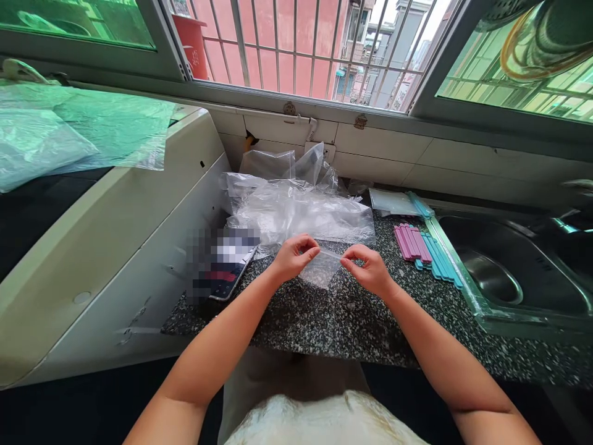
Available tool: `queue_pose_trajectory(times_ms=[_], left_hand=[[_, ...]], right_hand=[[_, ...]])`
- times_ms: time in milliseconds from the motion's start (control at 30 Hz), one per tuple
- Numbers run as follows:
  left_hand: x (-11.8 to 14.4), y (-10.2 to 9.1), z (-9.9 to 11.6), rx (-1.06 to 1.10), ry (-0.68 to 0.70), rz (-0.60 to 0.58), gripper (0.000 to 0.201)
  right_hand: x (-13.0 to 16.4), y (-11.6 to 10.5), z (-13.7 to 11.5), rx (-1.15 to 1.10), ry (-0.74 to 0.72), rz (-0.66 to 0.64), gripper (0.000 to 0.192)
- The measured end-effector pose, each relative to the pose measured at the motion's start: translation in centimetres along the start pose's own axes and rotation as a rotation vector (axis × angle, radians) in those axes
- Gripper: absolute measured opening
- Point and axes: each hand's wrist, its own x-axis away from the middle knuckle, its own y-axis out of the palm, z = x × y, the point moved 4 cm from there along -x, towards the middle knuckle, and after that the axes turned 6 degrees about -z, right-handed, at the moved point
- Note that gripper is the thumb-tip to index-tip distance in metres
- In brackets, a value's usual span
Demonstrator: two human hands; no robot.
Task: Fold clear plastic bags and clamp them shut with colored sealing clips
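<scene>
Where the speckled granite counter (pixel 352 315) meets the steel sink (pixel 514 272), a heap of clear plastic bags (pixel 296 207) lies against the tiled wall, with a phone (pixel 229 272) to its left and pink and blue strips (pixel 424 247) — possibly sealing clips — to its right. Just above the counter, the left hand (pixel 291 256) and right hand (pixel 368 269) each pinch a top corner of a small clear bag (pixel 319 269) — stretched between them, hanging down.
</scene>
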Motion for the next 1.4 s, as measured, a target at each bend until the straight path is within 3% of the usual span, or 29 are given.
queue_pose_trajectory(times_ms=[500,1400], left_hand=[[0.0,-0.1,-0.2,0.005,-0.016,0.014,0.016],[0.1,1.7,-0.1,-0.067,0.056,0.013,0.017]], right_hand=[[-0.1,0.0,-0.2,0.028,-0.052,-0.046,0.015],[0.0,1.0,-0.3,-0.017,-0.009,-0.025,0.013]])
